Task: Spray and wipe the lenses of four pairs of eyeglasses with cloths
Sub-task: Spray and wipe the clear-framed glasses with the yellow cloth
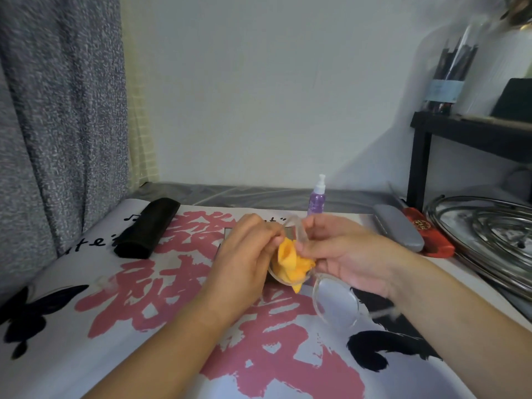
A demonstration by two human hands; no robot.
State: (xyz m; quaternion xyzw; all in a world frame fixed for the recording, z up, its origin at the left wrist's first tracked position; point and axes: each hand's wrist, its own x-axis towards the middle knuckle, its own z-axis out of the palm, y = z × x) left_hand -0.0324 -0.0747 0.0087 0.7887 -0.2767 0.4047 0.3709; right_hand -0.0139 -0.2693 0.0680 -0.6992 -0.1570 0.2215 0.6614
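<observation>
Clear glasses [335, 298] pinched in right hand [345, 254], left hand [244, 251] rubbing yellow cloth [290, 263] on one lens — other lens probably next.

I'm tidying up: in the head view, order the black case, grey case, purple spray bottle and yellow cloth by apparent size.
1. Black soft case
2. Grey hard case, similar, partly hidden
3. Crumpled yellow cloth, nearer the camera
4. Purple spray bottle, farther back

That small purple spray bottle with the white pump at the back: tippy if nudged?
Probably. The small purple spray bottle stands upright, tall and narrow, so a push near its white pump could topple it. It looks like light plastic, likely to slide on the printed table cover.
</observation>
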